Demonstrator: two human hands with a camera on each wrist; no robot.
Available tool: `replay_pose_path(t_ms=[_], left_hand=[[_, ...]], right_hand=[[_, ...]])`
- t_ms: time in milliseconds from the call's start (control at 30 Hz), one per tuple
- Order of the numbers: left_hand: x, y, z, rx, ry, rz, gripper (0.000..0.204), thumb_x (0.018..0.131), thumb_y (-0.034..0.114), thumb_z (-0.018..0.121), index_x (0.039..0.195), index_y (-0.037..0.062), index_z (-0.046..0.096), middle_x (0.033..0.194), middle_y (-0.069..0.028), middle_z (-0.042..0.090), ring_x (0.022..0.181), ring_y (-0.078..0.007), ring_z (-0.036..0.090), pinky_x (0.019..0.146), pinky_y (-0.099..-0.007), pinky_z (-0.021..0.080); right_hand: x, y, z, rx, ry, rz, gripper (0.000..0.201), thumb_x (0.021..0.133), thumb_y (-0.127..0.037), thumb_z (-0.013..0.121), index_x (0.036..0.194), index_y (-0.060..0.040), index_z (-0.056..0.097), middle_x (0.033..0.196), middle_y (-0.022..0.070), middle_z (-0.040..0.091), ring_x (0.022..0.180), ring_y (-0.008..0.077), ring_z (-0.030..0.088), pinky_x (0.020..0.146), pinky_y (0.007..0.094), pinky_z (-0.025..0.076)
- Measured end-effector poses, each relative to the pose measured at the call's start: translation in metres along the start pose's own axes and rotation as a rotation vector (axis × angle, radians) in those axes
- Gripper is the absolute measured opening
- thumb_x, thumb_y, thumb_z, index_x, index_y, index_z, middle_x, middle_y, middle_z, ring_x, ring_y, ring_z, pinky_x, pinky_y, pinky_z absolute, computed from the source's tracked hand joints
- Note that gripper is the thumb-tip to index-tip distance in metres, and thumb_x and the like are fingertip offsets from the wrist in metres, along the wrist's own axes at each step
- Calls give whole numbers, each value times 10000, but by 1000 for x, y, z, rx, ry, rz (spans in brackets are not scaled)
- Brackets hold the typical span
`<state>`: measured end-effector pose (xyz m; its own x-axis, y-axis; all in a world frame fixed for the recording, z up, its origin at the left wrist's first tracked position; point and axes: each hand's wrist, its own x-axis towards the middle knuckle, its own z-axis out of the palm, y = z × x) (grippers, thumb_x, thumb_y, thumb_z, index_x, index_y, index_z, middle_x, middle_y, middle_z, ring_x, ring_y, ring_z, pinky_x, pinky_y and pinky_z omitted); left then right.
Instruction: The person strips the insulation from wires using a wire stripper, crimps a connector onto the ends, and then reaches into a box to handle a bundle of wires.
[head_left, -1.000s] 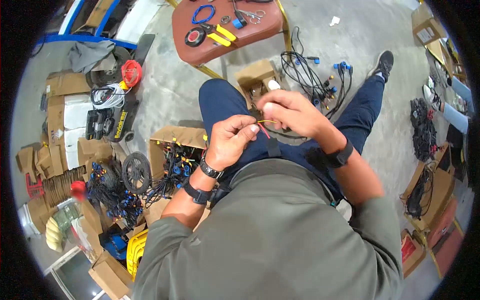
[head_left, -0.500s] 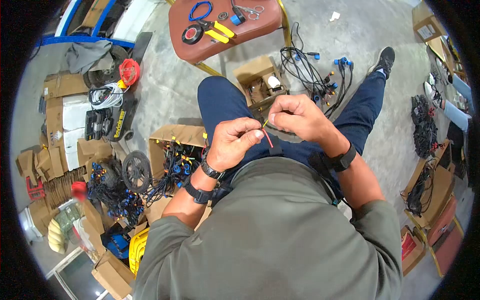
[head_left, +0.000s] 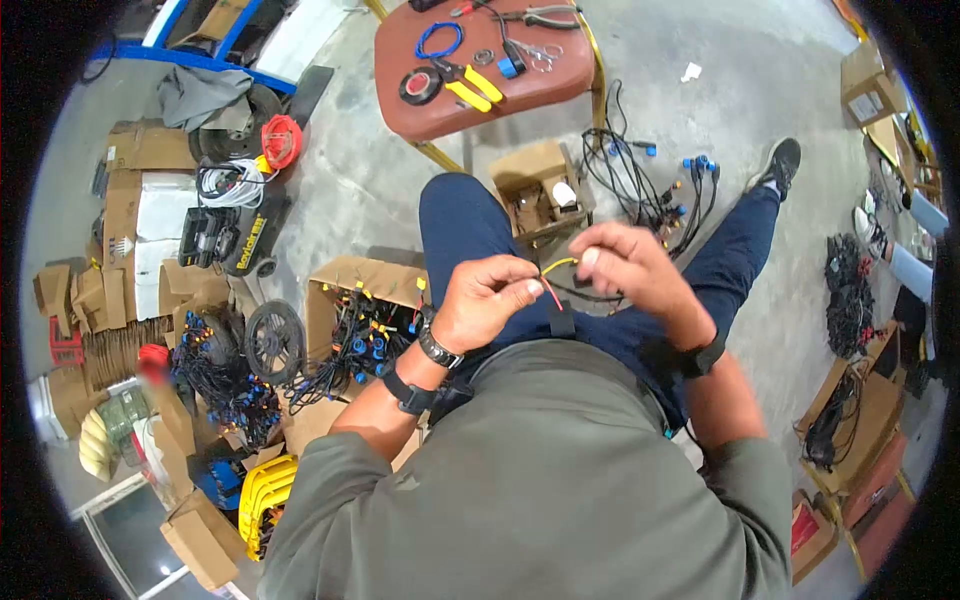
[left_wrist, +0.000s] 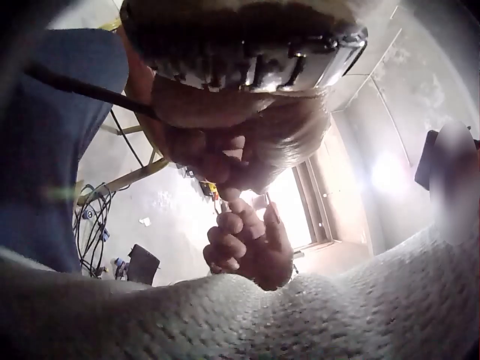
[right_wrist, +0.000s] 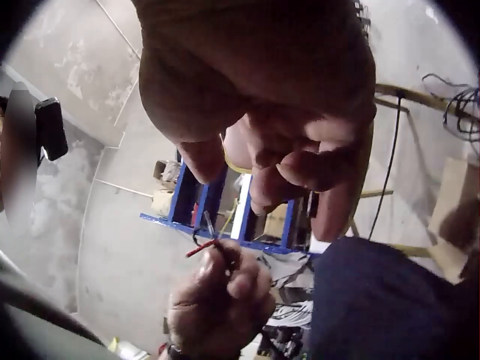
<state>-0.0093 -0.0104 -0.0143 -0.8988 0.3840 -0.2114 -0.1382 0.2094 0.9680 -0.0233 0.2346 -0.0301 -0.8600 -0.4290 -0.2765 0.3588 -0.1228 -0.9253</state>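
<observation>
My left hand [head_left: 490, 300] pinches a dark cable end between thumb and forefinger. From those fingertips a red wire [head_left: 553, 295] points down toward my lap, and a yellow wire [head_left: 560, 264] bends across to the right. At the far end of that yellow wire, my right hand [head_left: 640, 275] has its thumb and curled fingers right at the tip. In the right wrist view the left hand [right_wrist: 217, 300] shows below the right hand [right_wrist: 262, 82], with the red wire [right_wrist: 200, 248] sticking out. The left wrist view shows the right hand [left_wrist: 255, 251] beyond dark, shadowed left fingers.
A brown chair seat [head_left: 520, 110] ahead carries yellow-handled pliers [head_left: 468, 85], black tape [head_left: 420, 87], a blue wire coil [head_left: 439, 40] and scissors [head_left: 542, 57]. Small open box [head_left: 535, 165] and black cables [head_left: 625, 170] lie on the floor. A carton of connectors [head_left: 365, 270] stands left.
The yellow wire stood up close to the left fingertips half a second ago and now bends rightward. My right hand has drawn away to the right. The head view has shifted slightly.
</observation>
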Motion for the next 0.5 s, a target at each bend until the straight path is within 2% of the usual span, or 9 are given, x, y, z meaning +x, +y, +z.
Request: replay_pose_path(t_ms=[67,133,200,267,300,400,500], left_hand=[[2,-3,3,-40,-30,-50,120,890,75,701,962,-20,687,814,-10,657,738,-70,575,663,-237,482],[2,5,5,-20,-32,-63,134,894,95,701,957,-22,691,802,-2,644,734,-62,557,652,-238,475],[1,4,-1,20,-88,-17,132,895,101,701,941,-23,690,791,9,623,703,-56,522,612,-239,439],[-3,1,0,-61,-78,-12,122,895,89,697,932,-27,686,792,10,615,698,-54,511,604,-236,425],[-5,-2,-2,-136,-78,-75,108,899,86,694,923,-20,689,795,1,618,685,-56,519,594,-230,432],[-8,-1,-13,-240,-62,-116,111,901,96,695,939,-8,690,805,-13,635,672,-59,540,585,-224,445],[-2,3,-26,-178,63,-117,119,905,112,692,927,-3,670,760,9,626,668,-59,558,600,-241,466]], right_hand=[[0,-7,15,109,-64,17,156,937,-165,615,940,-14,657,753,-36,598,634,45,517,569,225,441],[7,3,16,-113,-74,-44,119,929,-132,624,883,-25,648,710,-27,592,639,56,515,578,235,437],[12,9,16,-62,-67,-27,120,909,-120,633,873,-5,642,710,7,610,638,84,544,583,260,449],[17,16,15,-312,-29,-181,127,895,-117,640,878,9,642,715,36,619,644,105,563,595,278,460],[20,18,14,-440,-12,-258,132,888,-115,643,881,16,642,717,51,624,646,116,573,600,287,466],[26,19,2,-486,29,-34,145,872,-116,650,901,26,647,724,84,629,665,136,591,628,298,476],[34,16,-4,-386,40,9,156,891,-121,646,941,27,648,748,58,628,697,108,573,646,284,473]])
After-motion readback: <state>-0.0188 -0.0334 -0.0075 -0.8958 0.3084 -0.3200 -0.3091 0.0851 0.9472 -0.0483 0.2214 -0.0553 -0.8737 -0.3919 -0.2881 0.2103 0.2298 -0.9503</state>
